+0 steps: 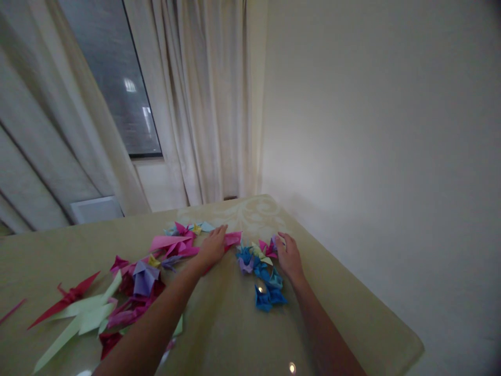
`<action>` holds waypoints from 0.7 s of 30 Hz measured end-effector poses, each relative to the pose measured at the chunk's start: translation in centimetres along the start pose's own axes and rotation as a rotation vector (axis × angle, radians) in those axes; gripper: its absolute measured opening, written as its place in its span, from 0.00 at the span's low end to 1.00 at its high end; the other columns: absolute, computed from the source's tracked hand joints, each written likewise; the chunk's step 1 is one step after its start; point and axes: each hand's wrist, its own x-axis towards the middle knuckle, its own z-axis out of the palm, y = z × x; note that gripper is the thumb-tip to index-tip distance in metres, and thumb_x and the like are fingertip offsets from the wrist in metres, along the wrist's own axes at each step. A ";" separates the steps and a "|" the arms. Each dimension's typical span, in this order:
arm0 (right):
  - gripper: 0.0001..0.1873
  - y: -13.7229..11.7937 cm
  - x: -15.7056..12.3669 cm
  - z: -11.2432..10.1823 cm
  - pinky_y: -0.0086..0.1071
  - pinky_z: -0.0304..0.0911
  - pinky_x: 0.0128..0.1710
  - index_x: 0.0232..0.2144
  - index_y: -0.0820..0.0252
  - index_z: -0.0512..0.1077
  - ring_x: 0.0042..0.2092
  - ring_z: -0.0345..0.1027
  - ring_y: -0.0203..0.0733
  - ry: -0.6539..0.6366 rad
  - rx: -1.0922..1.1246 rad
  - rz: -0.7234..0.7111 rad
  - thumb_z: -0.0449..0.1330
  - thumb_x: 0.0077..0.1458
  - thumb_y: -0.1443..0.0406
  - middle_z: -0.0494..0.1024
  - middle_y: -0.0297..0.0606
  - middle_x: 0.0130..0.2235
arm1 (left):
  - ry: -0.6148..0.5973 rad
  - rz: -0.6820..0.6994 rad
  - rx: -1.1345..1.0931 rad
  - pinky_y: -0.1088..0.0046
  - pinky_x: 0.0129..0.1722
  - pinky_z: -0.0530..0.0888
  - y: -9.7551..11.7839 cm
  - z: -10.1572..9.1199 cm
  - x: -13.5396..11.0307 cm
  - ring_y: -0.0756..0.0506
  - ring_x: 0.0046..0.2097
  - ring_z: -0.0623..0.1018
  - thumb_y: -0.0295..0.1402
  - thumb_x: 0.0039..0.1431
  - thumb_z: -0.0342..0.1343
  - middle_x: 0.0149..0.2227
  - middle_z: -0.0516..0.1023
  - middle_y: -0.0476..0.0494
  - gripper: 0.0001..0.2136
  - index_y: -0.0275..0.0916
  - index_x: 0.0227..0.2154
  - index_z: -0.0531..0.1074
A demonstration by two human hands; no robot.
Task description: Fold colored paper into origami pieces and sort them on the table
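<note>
My left hand (213,246) lies with its fingers stretched out over a bright pink folded paper piece (234,239). Beside the right end of a small origami pile is my right hand (288,257), thumb and fingers apart and slightly curled. Its thumb is at a small purple paper piece (274,242), seemingly touching it. That pile also has a magenta piece (266,247), a pale green piece (260,254) and several blue folded pieces (263,298). Left of my left arm spreads a larger heap with a purple piece (144,278) and pink folded paper (172,243).
A red paper crane (69,296) and a large pale green crane (88,312) lie at the left of the table (230,334), which has a patterned cover. Behind it hang curtains (211,104) by a dark window (113,73). A plain wall (376,146) borders the right side.
</note>
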 end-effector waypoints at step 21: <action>0.24 -12.8 -12.0 0.8 0.43 0.70 0.55 0.65 0.51 0.69 0.50 0.76 0.48 -0.594 0.275 -0.740 0.61 0.70 0.60 0.79 0.47 0.55 | 0.044 -0.169 -0.540 0.70 0.38 0.75 1.0 -4.8 -23.2 0.43 0.37 0.78 0.52 0.69 0.54 0.36 0.81 0.47 0.21 0.40 0.44 0.79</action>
